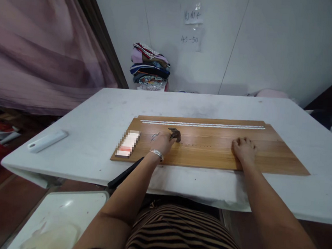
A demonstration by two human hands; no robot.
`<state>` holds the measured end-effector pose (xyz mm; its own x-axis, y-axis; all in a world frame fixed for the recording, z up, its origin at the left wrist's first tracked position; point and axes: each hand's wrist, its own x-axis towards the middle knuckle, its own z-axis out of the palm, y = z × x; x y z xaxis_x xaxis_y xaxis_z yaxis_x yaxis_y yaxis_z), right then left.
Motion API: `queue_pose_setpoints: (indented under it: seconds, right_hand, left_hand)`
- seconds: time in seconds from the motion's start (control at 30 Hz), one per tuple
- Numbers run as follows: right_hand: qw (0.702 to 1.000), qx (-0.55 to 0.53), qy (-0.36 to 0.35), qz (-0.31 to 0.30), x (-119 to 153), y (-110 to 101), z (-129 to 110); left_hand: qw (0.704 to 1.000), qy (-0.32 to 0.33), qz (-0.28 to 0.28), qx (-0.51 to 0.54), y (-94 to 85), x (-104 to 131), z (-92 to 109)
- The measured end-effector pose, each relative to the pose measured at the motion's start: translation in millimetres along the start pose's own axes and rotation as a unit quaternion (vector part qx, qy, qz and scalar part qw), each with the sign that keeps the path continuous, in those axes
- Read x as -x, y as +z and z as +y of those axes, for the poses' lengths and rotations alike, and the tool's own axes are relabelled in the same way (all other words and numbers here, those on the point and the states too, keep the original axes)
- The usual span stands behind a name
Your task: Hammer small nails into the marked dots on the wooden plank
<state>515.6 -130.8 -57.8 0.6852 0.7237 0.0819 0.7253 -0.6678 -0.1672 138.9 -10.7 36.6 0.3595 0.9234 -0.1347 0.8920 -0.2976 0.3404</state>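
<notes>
Wooden board [277,156] lies flat on the white table [94,133], right in front of me, its near edge close to the table's near edge. My left hand [163,142] is over it towards the left end, the fingers bent together against the dark head of the hammer [175,134]; how firmly they pinch it I cannot tell. The hammer's black handle slants out from under my wrist, past the board's near edge. Some loose nails [154,136] lie just beside that hand. My right hand [244,148] rests palm down on the board, right of the middle, fingers slightly spread. Between my hands runs a line of small dark dots [196,145], too tiny to make out. Thin white strips [204,124] stretch along the far edge, and a blurred-out rectangle [128,143] sits at the left end.
</notes>
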Motion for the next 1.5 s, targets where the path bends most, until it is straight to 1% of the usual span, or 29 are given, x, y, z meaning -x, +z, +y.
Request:
queue_pose_setpoints:
  seconds: [0.27,0.47,0.63,0.77,0.93,1.1,1.3,1.5]
  right_hand:
    - [1.0,-0.002,0.002,0.001,0.5,-0.6,-0.6]
    - [1.0,-0.003,0.003,0.0,3.2,-5.0,-2.8]
    - [1.0,-0.002,0.003,-0.008,3.7,-6.5,-3.2]
    - [1.0,-0.001,0.004,-0.001,2.1,-3.6,-1.9]
    - [1.0,-0.002,-0.004,0.002,0.1,-0.3,0.7]
    - [1.0,-0.011,-0.005,0.01,0.5,0.2,1.1]
    - [1.0,-0.012,0.0,0.011,2.3,-2.6,-1.9]
    - [1.0,-0.005,-0.001,0.007,3.6,-5.5,-3.2]
  left_hand:
    - [0.999,-0.003,-0.018,-0.039,-2.3,2.6,8.2]
    - [0.999,0.007,-0.018,-0.029,-4.3,3.7,8.3]
    - [1.0,-0.009,-0.018,-0.022,-8.6,2.5,8.4]
    - [0.999,-0.006,-0.018,-0.026,-6.2,1.6,7.4]
    - [0.999,0.019,-0.005,-0.032,-1.8,2.4,6.7]
    - [0.999,-0.002,-0.023,-0.03,-4.5,3.2,8.3]
    - [1.0,-0.008,-0.011,-0.016,-8.0,2.8,8.7]
    - [0.999,0.014,0.002,-0.03,-0.5,1.2,6.3]
